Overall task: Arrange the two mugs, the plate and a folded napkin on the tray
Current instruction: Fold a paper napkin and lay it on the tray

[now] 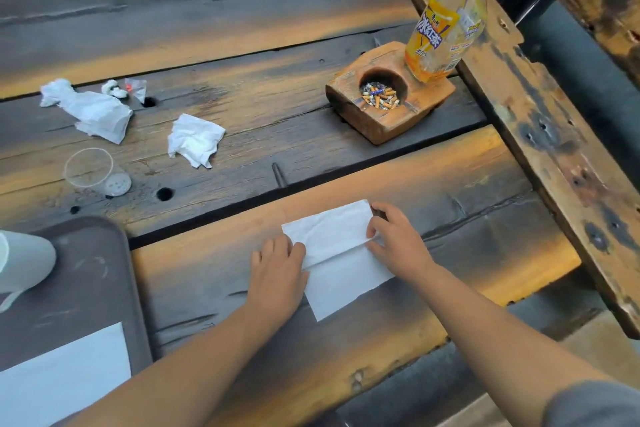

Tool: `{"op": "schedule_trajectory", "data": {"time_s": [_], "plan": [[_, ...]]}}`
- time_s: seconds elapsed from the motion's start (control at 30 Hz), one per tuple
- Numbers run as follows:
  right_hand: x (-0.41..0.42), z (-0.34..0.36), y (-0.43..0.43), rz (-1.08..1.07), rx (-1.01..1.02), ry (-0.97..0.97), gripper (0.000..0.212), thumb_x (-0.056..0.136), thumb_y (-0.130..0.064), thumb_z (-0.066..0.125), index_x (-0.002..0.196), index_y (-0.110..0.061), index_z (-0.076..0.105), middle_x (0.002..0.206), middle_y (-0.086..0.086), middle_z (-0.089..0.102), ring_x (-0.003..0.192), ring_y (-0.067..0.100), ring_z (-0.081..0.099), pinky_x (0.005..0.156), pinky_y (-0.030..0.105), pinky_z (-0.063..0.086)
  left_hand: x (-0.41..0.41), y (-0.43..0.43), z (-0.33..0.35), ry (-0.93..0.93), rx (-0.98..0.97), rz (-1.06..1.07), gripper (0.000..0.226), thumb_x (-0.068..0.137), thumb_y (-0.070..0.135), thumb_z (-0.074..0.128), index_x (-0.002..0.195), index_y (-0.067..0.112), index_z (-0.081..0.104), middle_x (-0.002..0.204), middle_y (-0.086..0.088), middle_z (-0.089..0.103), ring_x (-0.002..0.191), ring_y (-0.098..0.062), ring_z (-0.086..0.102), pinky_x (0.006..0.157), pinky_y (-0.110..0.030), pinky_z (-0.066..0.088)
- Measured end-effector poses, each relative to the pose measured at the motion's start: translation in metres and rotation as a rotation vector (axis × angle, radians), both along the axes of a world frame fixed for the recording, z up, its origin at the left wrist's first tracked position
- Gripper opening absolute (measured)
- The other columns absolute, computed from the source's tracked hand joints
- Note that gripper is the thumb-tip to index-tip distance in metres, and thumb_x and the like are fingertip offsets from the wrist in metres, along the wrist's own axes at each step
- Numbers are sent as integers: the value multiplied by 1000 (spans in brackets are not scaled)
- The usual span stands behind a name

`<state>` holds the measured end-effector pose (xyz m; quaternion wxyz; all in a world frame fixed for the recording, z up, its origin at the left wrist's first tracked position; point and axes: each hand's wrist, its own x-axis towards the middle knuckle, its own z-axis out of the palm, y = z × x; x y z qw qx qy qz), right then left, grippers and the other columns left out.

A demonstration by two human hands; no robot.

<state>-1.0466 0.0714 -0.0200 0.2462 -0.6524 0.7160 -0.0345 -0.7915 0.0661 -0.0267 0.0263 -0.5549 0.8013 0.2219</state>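
A white paper napkin (337, 253) lies on the wooden table, its far half folded over along a crease through the middle. My left hand (277, 270) presses flat on its left edge at the crease. My right hand (394, 239) pinches the folded layer at the right edge. The brown tray (93, 288) sits at the lower left. On it stands a white mug (20, 262), cut off by the frame edge, and a flat white sheet (69, 378) lies on its near part. I cannot see a second mug or a plate.
Crumpled tissues (93, 111) (194, 140) and a clear plastic cup (93, 172) on its side lie beyond the tray. A wooden ashtray block (388, 104) full of butts and a yellow-capped tea bottle (446, 24) stand at the back right, against a raised wooden beam (540, 135).
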Motion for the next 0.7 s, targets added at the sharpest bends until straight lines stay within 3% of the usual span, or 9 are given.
{"op": "schedule_trajectory", "data": {"time_s": [0.13,0.4,0.47,0.7], "plan": [[0,2,0,16,1,11,8,90,-12,69,92,-10,61,152,1,45,141,22,38,98,31,42,-2,4,0,-6,-20,0,27,95,36,58,117,22,50,120,1,45,106,-23,41,88,-37,36],[-1,19,11,37,-35,-3,2,94,-12,67,94,-11,68,140,4,59,144,21,40,100,19,28,0,6,-1,15,-21,-7,13,97,32,56,105,22,55,114,2,45,104,-21,40,85,-36,36],[0,25,14,38,-56,-3,2,94,-12,67,94,-10,69,140,4,59,145,21,39,102,20,27,-1,6,0,13,-11,5,6,99,25,54,101,21,57,112,3,46,104,-21,40,86,-36,37],[9,43,23,42,-96,-51,1,95,-15,66,94,-16,65,130,0,63,131,16,48,97,19,30,13,14,12,81,20,31,12,101,22,48,100,19,59,105,4,47,102,-20,42,87,-35,40]]}}
